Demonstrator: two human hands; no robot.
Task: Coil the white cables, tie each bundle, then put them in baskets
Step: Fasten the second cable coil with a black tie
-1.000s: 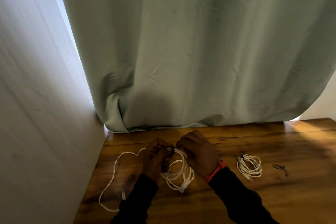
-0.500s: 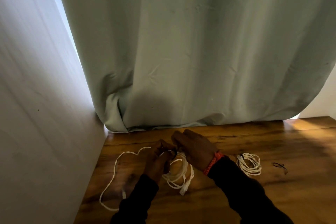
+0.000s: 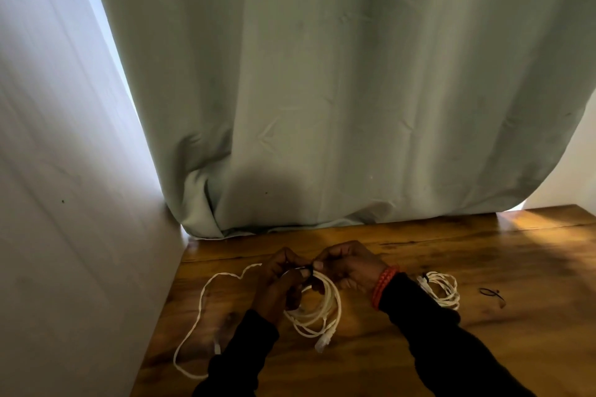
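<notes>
- No text, label, brand, number or sign can be read anywhere in the head view.

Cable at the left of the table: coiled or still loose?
Loose. The left cable lies spread in one open loop on the table, with no tie on it.
</notes>
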